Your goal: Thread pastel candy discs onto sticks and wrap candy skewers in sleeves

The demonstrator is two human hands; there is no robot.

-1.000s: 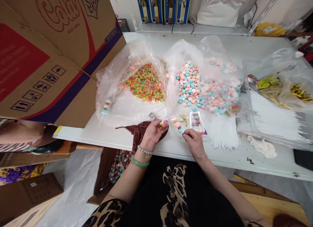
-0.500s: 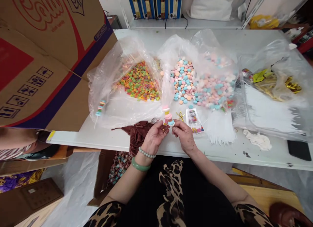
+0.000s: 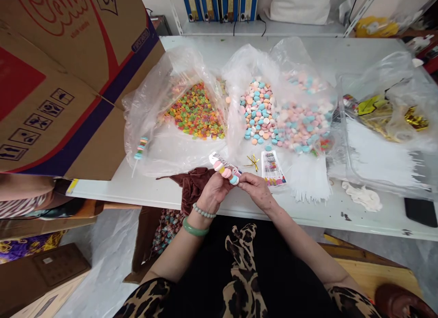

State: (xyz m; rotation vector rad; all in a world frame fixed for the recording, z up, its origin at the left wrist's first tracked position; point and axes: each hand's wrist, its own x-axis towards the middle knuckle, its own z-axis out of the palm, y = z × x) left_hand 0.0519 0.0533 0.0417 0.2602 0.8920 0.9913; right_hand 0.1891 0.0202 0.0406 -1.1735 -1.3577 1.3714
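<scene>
A candy skewer point(image 3: 226, 173) of pink, white and blue pieces is pinched at its lower end by my right hand point(image 3: 257, 191). It lies slantwise over a small printed clear bag point(image 3: 216, 157). My left hand point(image 3: 216, 188) is closed on that bag, its fingertips partly hidden behind the candy. Whether the skewer is inside the bag or on top of it, I cannot tell. Right of my hands lie gold twist ties point(image 3: 253, 162) and more printed bags point(image 3: 273, 172). Another candy skewer point(image 3: 140, 148) rests at the left on plastic.
Plastic bags spill colourful ring candies point(image 3: 200, 112) and pastel candy discs point(image 3: 262, 110). White sticks point(image 3: 310, 179) and a clear tray point(image 3: 352, 172) are on the right. A large carton point(image 3: 78, 94) stands left; a brown cloth point(image 3: 193, 185) hangs over the table edge.
My right hand has brought the candy skewer leftward to my left hand and tilted it over the printed bag. The bag has been raised and shows more now.
</scene>
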